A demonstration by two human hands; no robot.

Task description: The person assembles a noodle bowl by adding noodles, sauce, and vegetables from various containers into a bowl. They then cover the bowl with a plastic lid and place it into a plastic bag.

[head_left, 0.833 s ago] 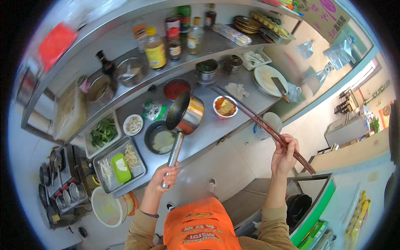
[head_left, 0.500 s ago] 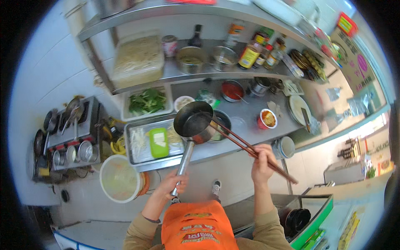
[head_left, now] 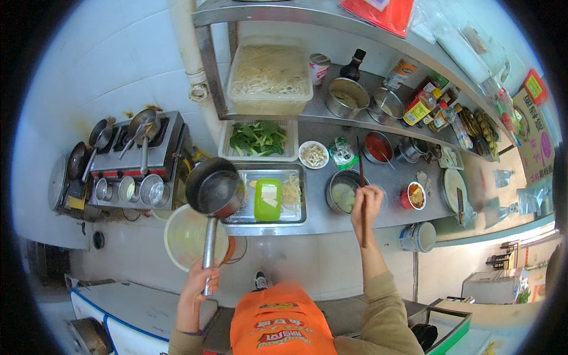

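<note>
My left hand [head_left: 199, 283] is wrapped round the metal handle of a dark saucepan [head_left: 214, 186], held up between the steel tray and the stove. No food can be made out in the saucepan. Long brown chopsticks [head_left: 360, 163] stand nearly upright in my closed right hand [head_left: 367, 212], by the right side of a steel pot [head_left: 330, 195] on the counter. Something pale greenish lies in that pot. Left of it, a steel tray [head_left: 300, 216] bears a green dish [head_left: 259, 213] with white pieces, amid pale strands.
Behind stand a basket of leafy greens [head_left: 257, 139], a bowl of mushrooms [head_left: 313, 155] and a pot of red sauce [head_left: 378, 146]. Overhead, the shelf [head_left: 272, 112] carries a noodle tub, pots and bottles. Left is a stove [head_left: 136, 157] with pans; below, a white bucket [head_left: 195, 236].
The saucepan has swung left, away from beside the steel pot. The chopsticks, slanted into the saucepan before, now point up and away near the steel pot. My view has turned left.
</note>
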